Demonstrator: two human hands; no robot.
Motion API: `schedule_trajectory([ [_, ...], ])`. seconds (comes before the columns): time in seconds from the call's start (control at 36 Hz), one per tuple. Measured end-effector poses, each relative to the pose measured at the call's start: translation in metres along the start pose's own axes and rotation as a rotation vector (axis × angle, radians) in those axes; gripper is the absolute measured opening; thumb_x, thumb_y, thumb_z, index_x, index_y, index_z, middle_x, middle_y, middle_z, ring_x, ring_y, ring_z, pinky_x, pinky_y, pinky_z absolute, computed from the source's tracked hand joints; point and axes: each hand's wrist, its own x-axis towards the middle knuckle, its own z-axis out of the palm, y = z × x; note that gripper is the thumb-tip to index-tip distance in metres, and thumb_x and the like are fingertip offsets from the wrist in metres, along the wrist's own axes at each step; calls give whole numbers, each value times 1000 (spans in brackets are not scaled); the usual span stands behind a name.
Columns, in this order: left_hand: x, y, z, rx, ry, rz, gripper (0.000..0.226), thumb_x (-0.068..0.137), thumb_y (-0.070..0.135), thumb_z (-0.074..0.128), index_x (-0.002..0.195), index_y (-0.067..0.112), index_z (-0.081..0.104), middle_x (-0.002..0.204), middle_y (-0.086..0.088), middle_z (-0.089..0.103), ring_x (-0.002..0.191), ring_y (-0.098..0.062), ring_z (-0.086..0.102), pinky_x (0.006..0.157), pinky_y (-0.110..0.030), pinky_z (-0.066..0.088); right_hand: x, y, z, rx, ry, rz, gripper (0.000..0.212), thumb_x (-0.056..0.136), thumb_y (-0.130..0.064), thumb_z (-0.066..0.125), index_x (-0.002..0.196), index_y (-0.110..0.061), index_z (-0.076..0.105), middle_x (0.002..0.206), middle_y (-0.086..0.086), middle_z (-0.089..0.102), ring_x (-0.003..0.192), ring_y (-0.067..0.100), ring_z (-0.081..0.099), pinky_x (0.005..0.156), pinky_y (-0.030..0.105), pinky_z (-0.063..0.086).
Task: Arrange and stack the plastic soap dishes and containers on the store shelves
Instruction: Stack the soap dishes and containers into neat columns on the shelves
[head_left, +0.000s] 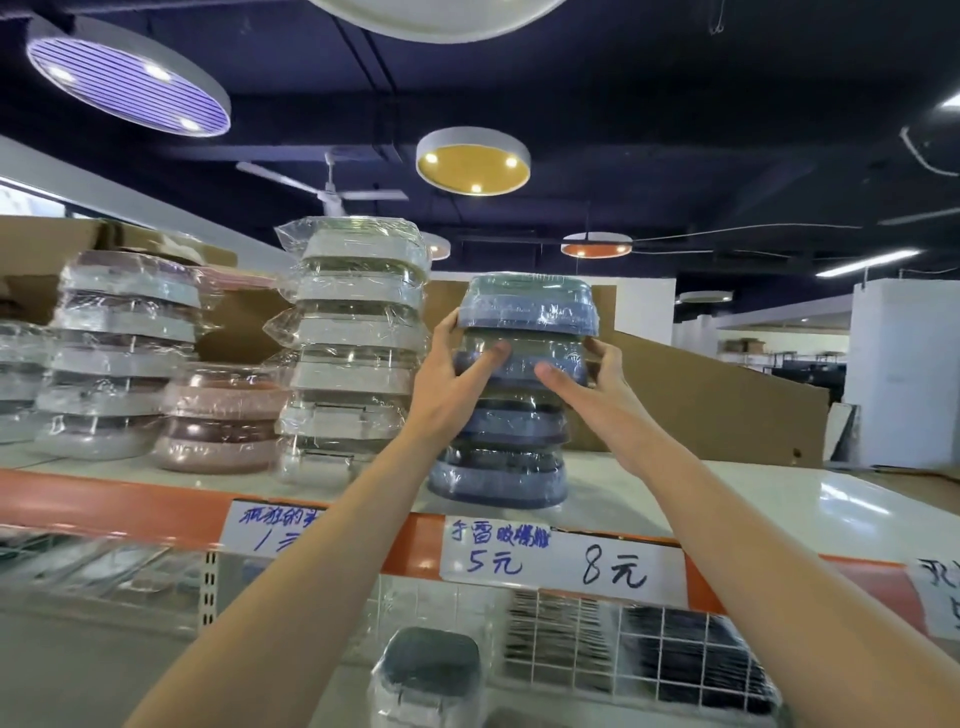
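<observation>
Both hands reach up to the blue stack standing on the shelf, at about 3 o'clock from the tall grey stack. The left hand and right hand clasp the second dish from either side, fingers curled, thumbs pressed on its front. The top dish looks shifted toward 3 o'clock, so a nudge could slide it off or tip the column. The fingers behind the stack are hidden, and the shrink-wrap glare blurs the dish edges.

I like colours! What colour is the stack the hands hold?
Blue stack, seen in the head view.
</observation>
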Motion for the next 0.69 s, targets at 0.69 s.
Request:
schedule_trajectory([
  [0.69,-7,5,2,-12,-14,-15,87,79,68,43,149,23,18,151,-2,31,137,-20,32,110,-39,24,-3,-7,5,-10,39,-48,91,83,-48,63,149,-34,2,127,-11,40,114,11,42,106,37,33],
])
